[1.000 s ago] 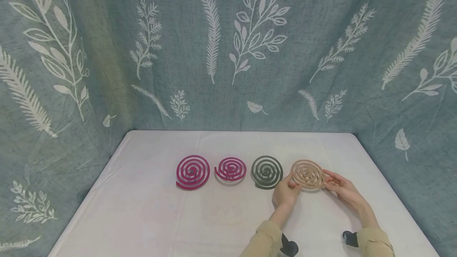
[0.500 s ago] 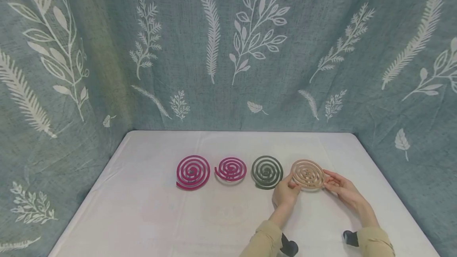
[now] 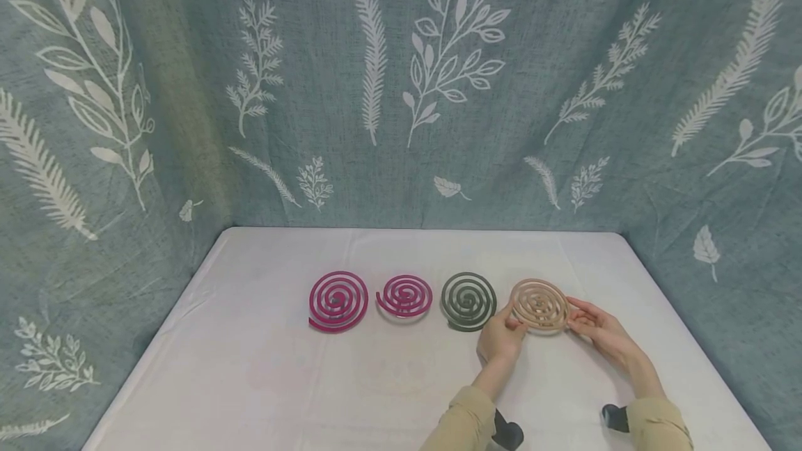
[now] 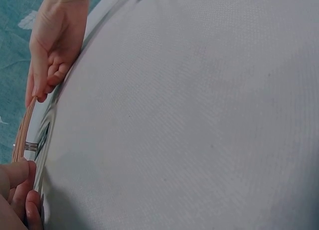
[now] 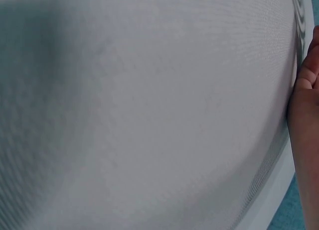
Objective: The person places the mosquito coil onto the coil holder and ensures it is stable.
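Note:
In the head view a tan mosquito coil [image 3: 539, 306] lies at the right end of a row, held between two hands. My left hand [image 3: 500, 341] pinches its near left rim between thumb and fingers. On the opposite side, my right hand [image 3: 604, 336] pinches the right rim. From the left wrist view the coil [image 4: 22, 133] appears edge-on, with a small metal stand [image 4: 31, 147] under it. The left hand [image 4: 17, 190] and right hand [image 4: 57, 46] grip its two ends there. The right wrist view catches only part of the right hand [image 5: 308, 98]; the coil is out of sight.
Left of the tan coil stand a dark green coil [image 3: 468, 302], a smaller-looking magenta coil [image 3: 405, 296] and a wider magenta coil [image 3: 338, 301], all in one row. They rest on a white-covered table [image 3: 250, 367]. A leaf-patterned blue-green curtain [image 3: 401, 186] encloses the back and sides.

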`<state>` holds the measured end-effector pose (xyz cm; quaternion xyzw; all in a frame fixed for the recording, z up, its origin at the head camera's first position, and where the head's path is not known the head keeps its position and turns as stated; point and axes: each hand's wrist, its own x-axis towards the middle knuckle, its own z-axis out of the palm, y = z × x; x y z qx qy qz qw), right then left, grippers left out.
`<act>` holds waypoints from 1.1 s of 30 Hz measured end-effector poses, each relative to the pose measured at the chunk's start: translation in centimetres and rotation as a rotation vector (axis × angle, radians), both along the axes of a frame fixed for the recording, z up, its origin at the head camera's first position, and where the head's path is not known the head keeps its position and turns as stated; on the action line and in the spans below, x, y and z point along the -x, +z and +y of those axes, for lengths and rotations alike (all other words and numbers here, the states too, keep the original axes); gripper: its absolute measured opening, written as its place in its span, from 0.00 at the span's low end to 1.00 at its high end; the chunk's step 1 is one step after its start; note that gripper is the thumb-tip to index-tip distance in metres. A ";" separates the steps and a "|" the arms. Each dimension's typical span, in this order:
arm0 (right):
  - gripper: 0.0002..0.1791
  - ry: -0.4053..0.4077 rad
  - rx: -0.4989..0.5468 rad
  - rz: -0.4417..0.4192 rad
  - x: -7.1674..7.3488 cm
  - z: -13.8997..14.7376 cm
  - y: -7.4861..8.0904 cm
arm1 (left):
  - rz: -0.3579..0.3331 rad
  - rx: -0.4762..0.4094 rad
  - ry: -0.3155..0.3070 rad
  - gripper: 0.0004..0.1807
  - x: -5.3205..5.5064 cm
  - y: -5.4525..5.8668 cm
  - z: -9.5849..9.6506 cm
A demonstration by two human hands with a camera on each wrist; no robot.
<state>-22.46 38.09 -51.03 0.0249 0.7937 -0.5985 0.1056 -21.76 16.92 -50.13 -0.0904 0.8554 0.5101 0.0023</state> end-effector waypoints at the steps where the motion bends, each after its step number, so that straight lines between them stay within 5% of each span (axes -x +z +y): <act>1: 0.38 -0.001 0.000 0.002 0.0 0.0 0.0 | 0.001 0.001 -0.001 0.27 0.0 0.0 0.0; 15: 0.37 -0.010 -0.001 0.004 -0.1 -0.1 0.0 | 0.013 0.003 0.006 0.27 -0.2 0.1 0.1; 22: 0.38 -0.020 0.006 -0.009 0.1 0.0 0.0 | 0.085 0.031 0.008 0.27 -0.4 0.1 0.0; 33: 0.35 -0.005 -0.016 0.014 0.1 0.0 0.0 | 0.012 0.001 0.006 0.27 0.2 -0.4 0.0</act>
